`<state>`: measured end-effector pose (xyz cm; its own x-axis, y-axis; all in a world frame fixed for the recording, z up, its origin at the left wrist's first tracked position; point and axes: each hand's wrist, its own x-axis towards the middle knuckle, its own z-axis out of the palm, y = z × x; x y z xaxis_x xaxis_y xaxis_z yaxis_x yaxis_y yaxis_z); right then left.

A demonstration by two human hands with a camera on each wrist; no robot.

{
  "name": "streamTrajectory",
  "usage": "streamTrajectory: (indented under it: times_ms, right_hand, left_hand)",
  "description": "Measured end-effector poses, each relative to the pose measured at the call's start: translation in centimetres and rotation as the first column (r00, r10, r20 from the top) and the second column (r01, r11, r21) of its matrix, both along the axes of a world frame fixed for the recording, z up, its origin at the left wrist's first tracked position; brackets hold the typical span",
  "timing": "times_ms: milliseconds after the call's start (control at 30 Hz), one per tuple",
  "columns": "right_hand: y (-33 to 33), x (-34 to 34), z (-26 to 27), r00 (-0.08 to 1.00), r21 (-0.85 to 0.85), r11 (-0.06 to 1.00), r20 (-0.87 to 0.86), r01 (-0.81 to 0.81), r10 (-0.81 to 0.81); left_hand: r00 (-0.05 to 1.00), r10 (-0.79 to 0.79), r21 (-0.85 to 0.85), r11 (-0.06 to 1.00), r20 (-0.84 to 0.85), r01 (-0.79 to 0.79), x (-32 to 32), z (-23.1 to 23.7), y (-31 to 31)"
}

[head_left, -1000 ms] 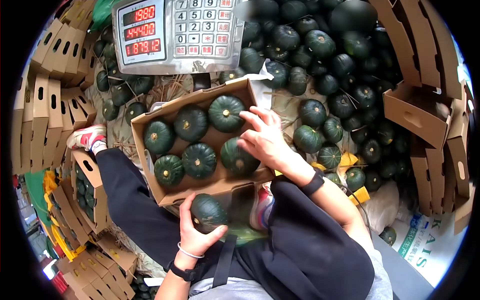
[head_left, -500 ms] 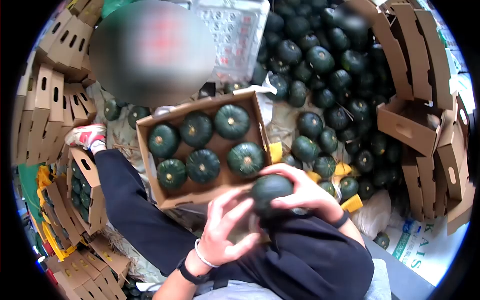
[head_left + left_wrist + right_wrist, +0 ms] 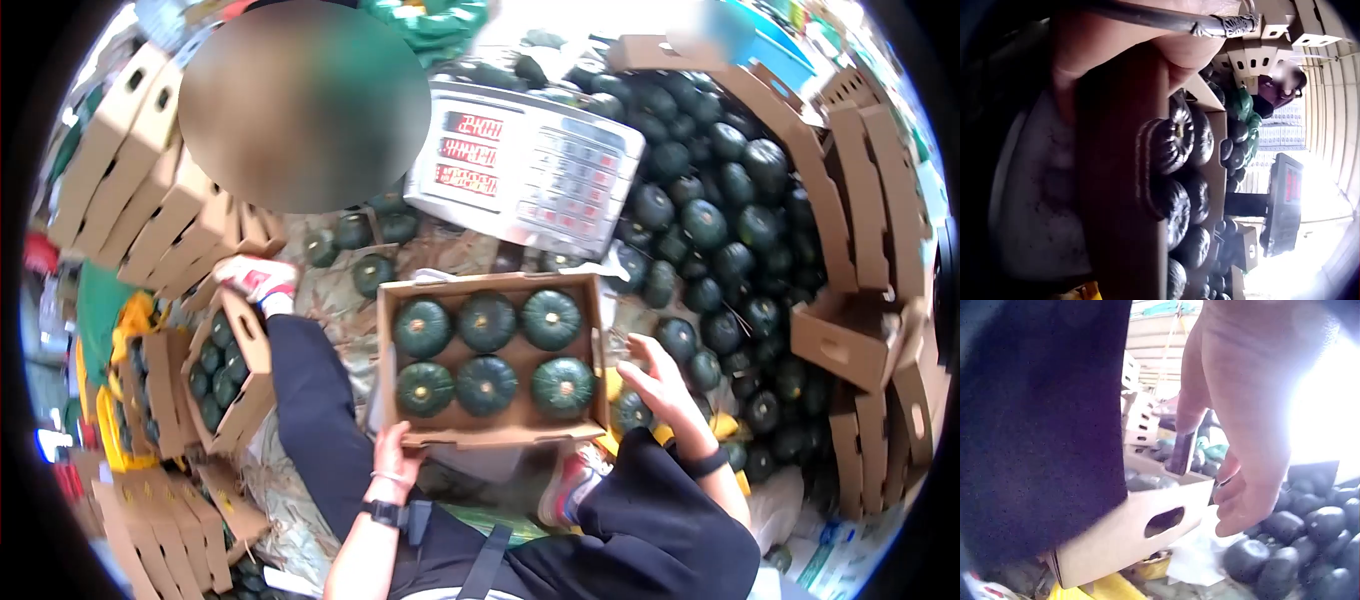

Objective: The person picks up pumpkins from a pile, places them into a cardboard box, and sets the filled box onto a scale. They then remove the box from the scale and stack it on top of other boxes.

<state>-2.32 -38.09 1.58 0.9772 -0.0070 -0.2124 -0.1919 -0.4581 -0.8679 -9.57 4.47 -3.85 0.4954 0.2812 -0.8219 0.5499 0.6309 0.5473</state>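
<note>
Six kabocha squashes [image 3: 487, 322] sit in two rows of three inside one open cardboard box [image 3: 490, 438], and there are two hands, one left hand [image 3: 398, 458] and one right hand [image 3: 655, 380]. The head view also shows two shoes [image 3: 258, 278], two black wristbands [image 3: 703, 463], one pale bracelet [image 3: 390, 479] and one electronic scale [image 3: 525, 165] bearing three rows of red digits [image 3: 468, 152]. The heaped squashes [image 3: 704, 224] and stacked cartons [image 3: 120, 160] overlap too much to count.

Red digits [image 3: 470, 152] and keypad labels [image 3: 572, 180] on the scale [image 3: 515, 165] are just blurry mush tbh, nothing I can read.
</note>
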Motion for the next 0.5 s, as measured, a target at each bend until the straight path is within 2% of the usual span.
streamTrajectory:
  times_ms: [33, 67, 133, 200, 267, 300, 333, 400, 467, 500]
  right_hand:
    - [1.0, 1.4, -2.3, 0.995, 0.259, 0.966, -0.092, -0.011, 0.036]
    - [2.0, 2.4, -3.3, 0.965, 0.426, 0.902, -0.257, 0.069, 0.048]
    - [2.9, 2.2, -7.5, 0.999, 0.078, 0.996, -0.024, -0.035, 0.037]
    - [3.6, 2.0, -5.1, 0.964, 0.405, 0.907, -0.267, 0.118, -0.006]
    - [3.3, 1.0, -4.7, 0.980, 0.397, 0.917, -0.195, 0.040, 0.042]
    - [3.3, 0.6, -3.5, 0.968, 0.430, 0.902, -0.236, 0.030, 0.080]
    - [3.3, 0.4, -1.9, 0.954, 0.456, 0.890, -0.276, 0.027, 0.113]
    - [4.7, 0.9, 2.3, 0.914, 0.408, 0.913, -0.363, -0.021, 0.184]
    - [6.6, 2.0, 6.3, 0.879, 0.385, 0.906, -0.353, -0.176, 0.321]
    - [7.9, 2.6, 8.4, 0.858, 0.424, 0.885, -0.365, -0.192, 0.361]
  left_hand:
    - [0.999, -0.038, 0.033, 0.999, 0.030, 0.037, -0.2, -2.9, 0.6]
    - [0.996, -0.064, 0.077, 0.995, 0.056, 0.060, -0.9, -4.5, 1.2]
    - [0.996, -0.088, 0.114, 0.990, -0.004, 0.088, -0.6, -3.5, 0.3]
    - [0.997, -0.079, 0.045, 0.996, -0.003, 0.079, -0.1, 1.1, -0.8]
    - [0.997, -0.036, -0.010, 0.999, 0.072, 0.037, -0.7, 4.6, -1.0]
    - [0.992, -0.020, -0.021, 1.000, 0.124, 0.023, -2.4, 4.0, -0.3]
    - [0.987, -0.026, 0.005, 1.000, 0.159, 0.026, -3.7, 4.9, 0.1]
    - [0.981, 0.079, -0.060, 0.996, 0.175, -0.069, -5.1, 9.8, 0.4]
    - [0.970, 0.148, -0.116, 0.985, 0.195, -0.127, -7.8, 11.6, 1.8]
    - [0.956, 0.195, -0.141, 0.976, 0.218, -0.167, -9.4, 12.0, 2.5]
